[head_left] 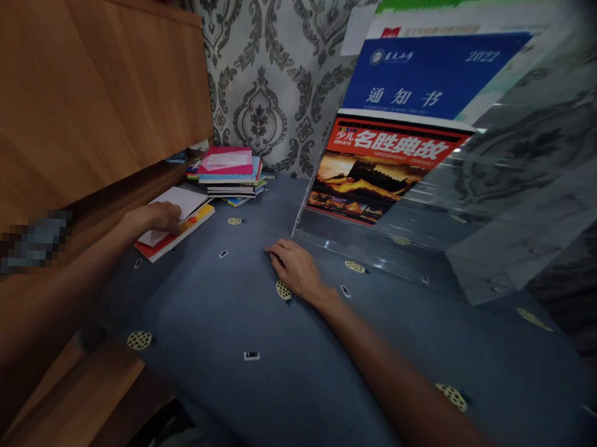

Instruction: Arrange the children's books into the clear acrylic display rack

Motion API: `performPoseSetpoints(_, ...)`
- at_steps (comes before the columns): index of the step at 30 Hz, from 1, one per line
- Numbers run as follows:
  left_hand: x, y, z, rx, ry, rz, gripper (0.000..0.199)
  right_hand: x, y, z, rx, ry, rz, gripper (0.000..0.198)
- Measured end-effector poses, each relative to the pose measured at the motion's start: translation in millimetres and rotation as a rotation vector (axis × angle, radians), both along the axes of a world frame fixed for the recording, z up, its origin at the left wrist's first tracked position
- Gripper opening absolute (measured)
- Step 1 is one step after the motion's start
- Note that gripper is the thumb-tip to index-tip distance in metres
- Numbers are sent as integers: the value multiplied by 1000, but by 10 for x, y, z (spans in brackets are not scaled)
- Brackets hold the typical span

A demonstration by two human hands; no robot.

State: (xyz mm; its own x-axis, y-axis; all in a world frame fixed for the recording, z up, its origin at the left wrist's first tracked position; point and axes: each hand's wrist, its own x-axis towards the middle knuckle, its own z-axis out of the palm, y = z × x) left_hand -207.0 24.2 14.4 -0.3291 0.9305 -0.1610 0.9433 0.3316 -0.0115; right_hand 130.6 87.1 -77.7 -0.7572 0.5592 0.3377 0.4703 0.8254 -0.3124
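Firstly, left hand (163, 216): fingers curled over a white-faced booklet (186, 196) atop a red-and-yellow book (192, 220), grip could not be told; both lay before the book stack (228, 173). Right hand (295, 267): fingers unclosed, loosely bent, rested on blue cloth (214, 306), right of the stack. Clear stand (507, 244): stood farther right.

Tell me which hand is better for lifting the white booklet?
Probably the left hand, since it lies over the white booklet; the right hand rests on the pineapple-print tablecloth, farther away.
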Motion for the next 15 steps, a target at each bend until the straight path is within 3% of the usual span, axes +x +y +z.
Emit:
performPoseSetpoints(4,166,-101,93,-147,146,-26,27,3,-7,11,7,-1,-2,25)
performPoseSetpoints(15,447,-713,147,-311,320,-137,37,-10,-8,38,25,-66,-16,25)
